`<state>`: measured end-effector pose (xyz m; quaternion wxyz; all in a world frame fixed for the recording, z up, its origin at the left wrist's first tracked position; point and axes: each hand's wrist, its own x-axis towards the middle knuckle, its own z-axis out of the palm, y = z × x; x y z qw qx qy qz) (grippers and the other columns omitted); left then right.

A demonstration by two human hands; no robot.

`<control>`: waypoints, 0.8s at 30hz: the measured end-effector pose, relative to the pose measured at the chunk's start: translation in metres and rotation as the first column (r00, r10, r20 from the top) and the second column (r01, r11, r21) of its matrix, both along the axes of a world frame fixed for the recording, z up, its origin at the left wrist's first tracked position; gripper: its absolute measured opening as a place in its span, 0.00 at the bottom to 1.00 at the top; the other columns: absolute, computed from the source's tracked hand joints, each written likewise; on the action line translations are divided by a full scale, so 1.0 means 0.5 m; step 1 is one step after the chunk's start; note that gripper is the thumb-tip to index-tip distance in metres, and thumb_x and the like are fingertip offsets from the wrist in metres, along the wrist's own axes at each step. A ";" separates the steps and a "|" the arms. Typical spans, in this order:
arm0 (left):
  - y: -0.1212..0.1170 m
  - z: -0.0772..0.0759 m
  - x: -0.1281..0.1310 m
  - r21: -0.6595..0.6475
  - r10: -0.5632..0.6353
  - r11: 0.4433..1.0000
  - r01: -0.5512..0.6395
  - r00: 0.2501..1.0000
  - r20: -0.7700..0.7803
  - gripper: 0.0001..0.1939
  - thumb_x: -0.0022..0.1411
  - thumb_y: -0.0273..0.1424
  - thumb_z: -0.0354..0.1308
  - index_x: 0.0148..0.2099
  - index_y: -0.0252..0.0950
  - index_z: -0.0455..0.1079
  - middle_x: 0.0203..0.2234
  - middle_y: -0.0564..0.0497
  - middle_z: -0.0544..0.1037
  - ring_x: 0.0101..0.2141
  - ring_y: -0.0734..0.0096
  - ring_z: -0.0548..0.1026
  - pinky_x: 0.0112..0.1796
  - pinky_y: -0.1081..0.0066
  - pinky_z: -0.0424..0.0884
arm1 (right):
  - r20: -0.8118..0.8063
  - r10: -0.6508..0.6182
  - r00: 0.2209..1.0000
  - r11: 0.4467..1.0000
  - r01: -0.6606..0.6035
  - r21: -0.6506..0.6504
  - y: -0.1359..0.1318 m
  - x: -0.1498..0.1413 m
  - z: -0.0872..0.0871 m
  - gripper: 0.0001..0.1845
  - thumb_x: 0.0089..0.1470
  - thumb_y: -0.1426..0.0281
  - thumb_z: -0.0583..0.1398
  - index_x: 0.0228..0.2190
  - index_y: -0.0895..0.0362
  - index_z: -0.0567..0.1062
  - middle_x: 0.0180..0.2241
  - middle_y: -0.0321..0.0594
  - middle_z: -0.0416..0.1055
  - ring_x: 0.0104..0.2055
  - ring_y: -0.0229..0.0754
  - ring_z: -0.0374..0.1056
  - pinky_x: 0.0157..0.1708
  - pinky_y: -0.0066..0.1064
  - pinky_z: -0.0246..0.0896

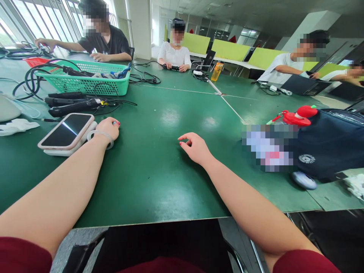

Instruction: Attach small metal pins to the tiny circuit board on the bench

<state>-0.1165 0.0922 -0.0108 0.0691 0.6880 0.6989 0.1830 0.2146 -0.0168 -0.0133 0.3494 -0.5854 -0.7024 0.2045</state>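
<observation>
Seemingly idle step, no lift underway. Left hand [109, 129] curled, contents unclear; pale-pink-cased, black-screened phone [68, 131] just beside, nine o'clock. Right hand [195, 148] well apart, three o'clock, thumb and fingers parted, holding nothing. Any phone grasp likely calls for uncurling left fingers.

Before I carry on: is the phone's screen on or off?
Apparently off: the phone beside the left hand has a dark screen showing only a streak of reflected light.
</observation>
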 end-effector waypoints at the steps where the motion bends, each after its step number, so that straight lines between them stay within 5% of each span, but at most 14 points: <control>1: 0.001 -0.001 0.006 -0.023 0.054 0.998 -0.054 0.999 -0.004 0.14 0.62 0.34 0.48 0.44 0.33 0.68 0.44 0.36 0.75 0.48 0.47 0.71 0.48 0.50 0.65 | 0.001 0.003 1.000 1.000 -0.003 0.001 0.000 0.000 0.000 0.08 0.52 0.69 0.57 0.35 0.54 0.75 0.39 0.39 0.70 0.27 0.33 0.65 0.35 0.32 0.64; 4: -0.005 0.003 0.039 -0.059 0.056 0.997 -0.057 0.998 -0.018 0.13 0.62 0.32 0.46 0.44 0.33 0.68 0.46 0.33 0.73 0.50 0.47 0.70 0.49 0.51 0.65 | 0.005 0.006 1.000 1.000 -0.006 0.004 0.001 0.000 -0.001 0.08 0.52 0.69 0.57 0.35 0.54 0.75 0.39 0.39 0.70 0.27 0.33 0.64 0.34 0.32 0.64; 8: -0.047 0.013 0.111 -0.084 -0.118 0.989 0.118 0.993 0.004 0.11 0.62 0.31 0.46 0.41 0.37 0.68 0.49 0.41 0.74 0.51 0.57 0.71 0.52 0.60 0.64 | 0.016 0.021 1.000 1.000 -0.021 -0.013 -0.001 -0.003 0.001 0.09 0.52 0.69 0.57 0.35 0.55 0.76 0.39 0.38 0.70 0.26 0.33 0.64 0.34 0.31 0.63; 11: -0.105 0.018 0.180 -0.114 -0.535 0.827 0.551 0.833 0.145 0.10 0.64 0.31 0.44 0.40 0.37 0.67 0.57 0.44 0.68 0.56 0.62 0.67 0.56 0.64 0.59 | 0.042 0.029 0.999 0.999 -0.028 -0.017 -0.001 -0.005 0.002 0.09 0.52 0.69 0.58 0.35 0.55 0.76 0.38 0.38 0.70 0.26 0.33 0.63 0.34 0.31 0.63; 13: -0.142 0.021 0.217 -0.116 -0.687 0.688 0.716 0.695 0.212 0.10 0.63 0.31 0.44 0.39 0.37 0.66 0.60 0.44 0.64 0.58 0.63 0.65 0.57 0.64 0.59 | 0.060 0.028 0.998 1.000 -0.028 0.000 0.001 -0.006 0.001 0.08 0.52 0.69 0.58 0.35 0.55 0.76 0.37 0.38 0.71 0.26 0.33 0.63 0.35 0.31 0.63; 15: -0.168 0.024 0.237 -0.060 -0.742 0.617 0.785 0.605 0.289 0.09 0.64 0.32 0.44 0.39 0.38 0.66 0.59 0.45 0.65 0.59 0.64 0.63 0.57 0.63 0.59 | 0.073 0.028 0.997 0.999 -0.030 0.016 0.003 -0.006 -0.001 0.08 0.52 0.69 0.58 0.35 0.55 0.76 0.37 0.38 0.72 0.27 0.34 0.64 0.36 0.32 0.63; 21: -0.160 0.019 0.224 0.060 -0.684 0.697 0.715 0.636 0.357 0.11 0.63 0.33 0.47 0.42 0.38 0.69 0.57 0.46 0.67 0.54 0.64 0.68 0.55 0.60 0.61 | 0.089 0.051 0.995 0.998 -0.046 -0.053 0.006 -0.004 -0.006 0.09 0.54 0.70 0.57 0.36 0.53 0.77 0.34 0.35 0.76 0.31 0.36 0.68 0.38 0.32 0.63; 24: -0.154 0.018 0.225 0.056 -0.696 0.687 0.724 0.635 0.334 0.15 0.63 0.34 0.46 0.44 0.39 0.73 0.48 0.48 0.73 0.46 0.66 0.72 0.49 0.64 0.67 | 0.063 0.070 0.996 0.994 -0.064 -0.088 0.005 -0.005 -0.006 0.10 0.54 0.71 0.56 0.37 0.53 0.76 0.32 0.35 0.76 0.33 0.37 0.70 0.39 0.32 0.63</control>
